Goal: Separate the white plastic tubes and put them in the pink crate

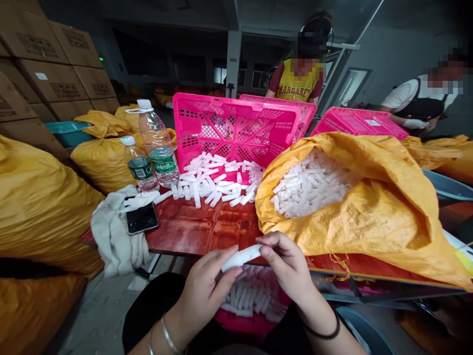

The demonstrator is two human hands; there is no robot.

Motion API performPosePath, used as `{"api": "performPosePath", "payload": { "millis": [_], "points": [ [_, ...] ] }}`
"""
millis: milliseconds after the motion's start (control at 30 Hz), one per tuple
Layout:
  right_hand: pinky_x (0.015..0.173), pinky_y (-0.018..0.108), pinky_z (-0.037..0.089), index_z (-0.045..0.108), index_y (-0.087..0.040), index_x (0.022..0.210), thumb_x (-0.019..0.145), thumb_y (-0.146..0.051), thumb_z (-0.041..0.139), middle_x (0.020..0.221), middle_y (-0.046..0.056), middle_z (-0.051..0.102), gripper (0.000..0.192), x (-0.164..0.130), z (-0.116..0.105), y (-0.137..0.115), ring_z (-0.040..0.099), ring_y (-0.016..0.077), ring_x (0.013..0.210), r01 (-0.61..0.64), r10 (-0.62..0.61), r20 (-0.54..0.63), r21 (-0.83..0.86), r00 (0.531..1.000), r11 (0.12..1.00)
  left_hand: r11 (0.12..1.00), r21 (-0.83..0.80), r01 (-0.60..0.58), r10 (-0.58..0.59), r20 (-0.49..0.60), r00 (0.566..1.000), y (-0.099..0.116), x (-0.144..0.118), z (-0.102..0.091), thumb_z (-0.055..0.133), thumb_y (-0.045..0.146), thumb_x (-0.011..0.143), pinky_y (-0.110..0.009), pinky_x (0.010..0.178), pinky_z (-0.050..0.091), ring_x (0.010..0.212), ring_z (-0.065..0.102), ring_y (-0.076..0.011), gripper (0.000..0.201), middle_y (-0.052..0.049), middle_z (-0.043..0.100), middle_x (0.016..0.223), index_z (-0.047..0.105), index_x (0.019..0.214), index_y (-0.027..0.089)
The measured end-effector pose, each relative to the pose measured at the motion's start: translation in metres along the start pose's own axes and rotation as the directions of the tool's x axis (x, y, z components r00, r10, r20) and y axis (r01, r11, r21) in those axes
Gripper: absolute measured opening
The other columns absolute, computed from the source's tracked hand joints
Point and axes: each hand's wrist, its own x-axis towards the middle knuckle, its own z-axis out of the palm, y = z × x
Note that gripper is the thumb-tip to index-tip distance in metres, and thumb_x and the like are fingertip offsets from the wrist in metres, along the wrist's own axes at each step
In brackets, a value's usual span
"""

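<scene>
Between my two hands is a white plastic tube (242, 257), held nearly level above the table's front edge. My left hand (207, 281) grips its thicker end between thumb and fingers. The thinner end is pinched by my right hand (286, 264). Beneath them, in my lap, a pink basket (236, 320) holds many similar white tubes (251, 298). More loose white tubes (214, 182) lie in and before a tipped pink crate (236, 106) on the table. To the right, an open yellow sack (369, 222) is full of white tubes (314, 185).
On the red table (195, 231) stand two water bottles (162, 148) at left, with a phone (142, 220) and a white towel (116, 236). Yellow sacks (37, 197) and cardboard boxes (55, 84) fill the left side. Two people (301, 81) work behind pink crates (362, 121).
</scene>
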Motion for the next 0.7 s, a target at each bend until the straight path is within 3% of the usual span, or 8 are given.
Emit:
{"api": "performPosePath", "payload": {
  "millis": [100,200,267,400,500,600,700],
  "points": [
    [0.069,0.025,0.053,0.065,-0.024,0.094,0.089,-0.022,0.06,0.084,0.002,0.068,0.008,-0.002,0.001,0.0,0.065,0.015,0.077,0.076,-0.075,0.023,-0.047,0.997,0.996,0.922,-0.262,0.286,-0.264,0.115,0.958,0.001,0.0,0.001,0.065,0.034,0.083,-0.025,0.062,0.051,0.066,0.064,-0.015,0.028,-0.006,0.072,0.082,0.071,0.105,0.017],
    [0.07,0.025,0.054,0.066,-0.024,0.1,0.09,-0.019,0.057,0.086,0.003,0.069,0.014,-0.006,0.005,0.001,0.066,0.0155,0.079,0.145,-0.142,0.029,-0.157,0.989,0.977,0.687,-0.521,0.507,-0.412,0.295,0.862,0.001,-0.002,0.006,0.067,0.046,0.08,-0.019,0.045,0.04,0.045,0.048,-0.0068,0.035,0.001,0.061,0.062,0.07,0.095,0.014],
    [0.07,0.025,0.054,0.066,-0.024,0.105,0.091,-0.018,0.055,0.088,0.004,0.07,0.019,-0.007,0.01,0.001,0.067,0.0156,0.08,0.173,-0.173,0.024,-0.249,0.985,0.953,0.607,-0.598,0.523,-0.447,0.287,0.847,0.001,-0.003,0.009,0.071,0.049,0.076,-0.018,0.044,0.037,0.045,0.047,-0.0058,0.04,0.001,0.059,0.061,0.07,0.092,0.012],
    [0.076,0.027,0.055,0.064,-0.022,0.117,0.092,-0.018,0.052,0.101,0.008,0.072,0.028,-0.009,0.021,0.003,0.068,0.0181,0.091,0.207,-0.224,-0.004,-0.364,0.975,0.908,0.59,-0.651,0.478,-0.514,0.154,0.844,0.002,-0.005,0.015,0.075,0.051,0.071,-0.018,0.045,0.037,0.046,0.048,-0.0065,0.048,0.001,0.06,0.059,0.069,0.096,0.01],
    [0.085,0.033,0.055,0.061,-0.023,0.125,0.091,-0.019,0.054,0.113,0.011,0.07,0.035,-0.009,0.027,0.009,0.066,0.0214,0.103,0.177,-0.186,0.011,-0.366,0.983,0.914,0.543,-0.69,0.479,-0.562,0.125,0.817,0.003,-0.006,0.017,0.077,0.052,0.067,-0.017,0.042,0.035,0.044,0.047,-0.0059,0.05,0.002,0.059,0.056,0.068,0.092,0.01],
    [0.09,0.037,0.054,0.06,-0.027,0.127,0.086,-0.021,0.062,0.118,0.009,0.069,0.041,-0.008,0.029,0.012,0.065,0.0231,0.107,0.067,-0.061,0.035,-0.243,0.998,0.968,0.398,-0.748,0.532,-0.619,0.209,0.757,0.004,-0.007,0.017,0.078,0.054,0.066,-0.015,0.037,0.028,0.04,0.04,-0.0037,0.046,0.003,0.056,0.052,0.065,0.08,0.012],
    [0.074,0.03,0.059,0.06,-0.036,0.125,0.084,-0.021,0.066,0.112,0.004,0.071,0.044,-0.005,0.032,0.007,0.071,0.0168,0.084,-0.101,0.096,0.081,0.064,0.992,0.993,0.222,-0.753,0.62,-0.614,0.386,0.688,0.007,-0.008,0.013,0.075,0.055,0.069,-0.014,0.034,0.019,0.035,0.031,-0.0022,0.044,0.005,0.052,0.047,0.064,0.08,0.013]
  ]
}}
